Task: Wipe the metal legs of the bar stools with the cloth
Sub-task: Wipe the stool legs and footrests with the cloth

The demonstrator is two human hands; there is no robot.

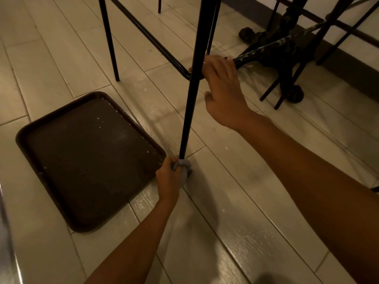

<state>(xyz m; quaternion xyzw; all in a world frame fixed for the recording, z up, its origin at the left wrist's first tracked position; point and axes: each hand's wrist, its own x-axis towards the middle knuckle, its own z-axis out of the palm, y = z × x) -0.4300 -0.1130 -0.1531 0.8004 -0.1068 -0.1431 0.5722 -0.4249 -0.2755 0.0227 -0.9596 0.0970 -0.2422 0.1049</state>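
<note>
A black metal stool leg point(191, 95) runs down the middle of the view to the floor. My left hand point(169, 179) grips a grey cloth point(183, 168) wrapped round the foot of that leg, right at floor level. My right hand point(221, 89) holds the stool higher up, fingers curled over the joint where the black crossbar point(147, 35) meets the leg. A second thin leg point(109, 39) of the same stool stands to the back left.
A dark brown tray point(88, 160) lies flat on the pale plank floor, its corner touching my left hand. An ornate black table base point(285, 50) and more stool legs point(287, 87) stand at the back right by the wall.
</note>
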